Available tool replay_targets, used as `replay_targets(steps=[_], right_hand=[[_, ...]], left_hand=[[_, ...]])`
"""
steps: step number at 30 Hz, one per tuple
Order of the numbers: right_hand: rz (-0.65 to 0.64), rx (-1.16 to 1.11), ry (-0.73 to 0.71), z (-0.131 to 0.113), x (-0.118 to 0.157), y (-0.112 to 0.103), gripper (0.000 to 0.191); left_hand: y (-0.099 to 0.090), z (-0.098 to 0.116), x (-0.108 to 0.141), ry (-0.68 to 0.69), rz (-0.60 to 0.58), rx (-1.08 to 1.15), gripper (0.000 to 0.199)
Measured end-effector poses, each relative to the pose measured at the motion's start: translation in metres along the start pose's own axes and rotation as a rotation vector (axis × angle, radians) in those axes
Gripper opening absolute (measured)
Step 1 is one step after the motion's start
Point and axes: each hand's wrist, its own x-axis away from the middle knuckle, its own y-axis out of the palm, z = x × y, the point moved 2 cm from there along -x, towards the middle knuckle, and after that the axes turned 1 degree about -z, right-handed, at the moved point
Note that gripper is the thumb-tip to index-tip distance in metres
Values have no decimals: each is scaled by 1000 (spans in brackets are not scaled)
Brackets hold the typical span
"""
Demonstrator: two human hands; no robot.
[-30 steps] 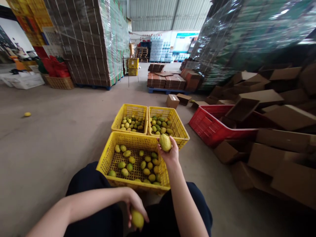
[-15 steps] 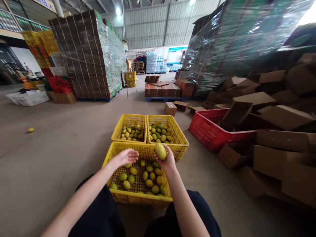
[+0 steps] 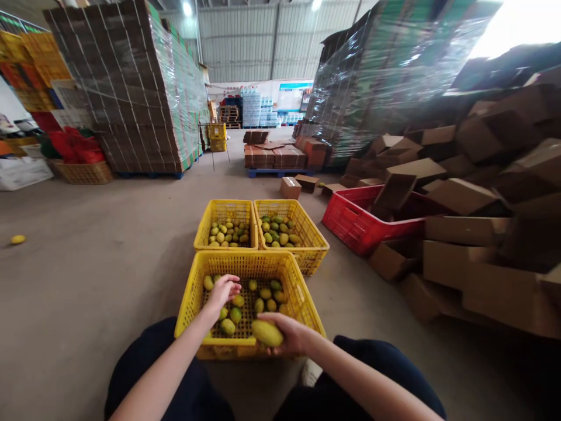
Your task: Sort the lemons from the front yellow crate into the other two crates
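Note:
My right hand (image 3: 283, 334) is closed around a yellow-green mango (image 3: 267, 333), held over the near rim of the front yellow crate (image 3: 302, 286). My left hand (image 3: 227, 289) hovers inside that crate on its left side, fingers apart and a little curled, with nothing visible in it. Below and around it lie several mangoes (image 3: 227, 327) on the slatted bottom. More of the fruit (image 3: 265, 293) is gathered at the crate's right side, partly hidden by my right hand.
Behind stand two more yellow crates, left (image 3: 201, 225) and right (image 3: 313, 234), both with mangoes. A red crate (image 3: 350, 219) and heaped cardboard boxes (image 3: 464, 269) lie to the right. One mango (image 3: 18, 240) lies on the floor far left. Wrapped stacks (image 3: 118, 88) rise behind.
My right hand has brought the mango down and left, from the crate's far rim to its near rim. My left hand has shifted slightly lower. The view has turned a little right.

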Motion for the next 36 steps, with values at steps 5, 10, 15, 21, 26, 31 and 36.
replay_targets(steps=[5,10,15,21,26,31,36], right_hand=[[231,-197,-236,-63,23,-23,21],[448,-457,-637,-186,72,-72,38],[344,-501,-728,-191,93,-83,33],[284,-598,-680,-142,85,-78,27],[228,-743,-651,-120,72,-74,23],[107,-766,-557,-107,59,-58,22],[36,-724,-518,-98,52,-52,16]], left_hand=[[-12,4,6,-2,-38,43,17],[-20,14,7,-5,-13,47,17],[-14,18,10,-8,-97,-40,19],[-19,0,13,-103,-130,-84,14],[-43,-32,-2,-269,-22,-187,8],[-53,-74,-38,-481,81,-326,7],[-47,-105,-69,-462,201,-186,15]])
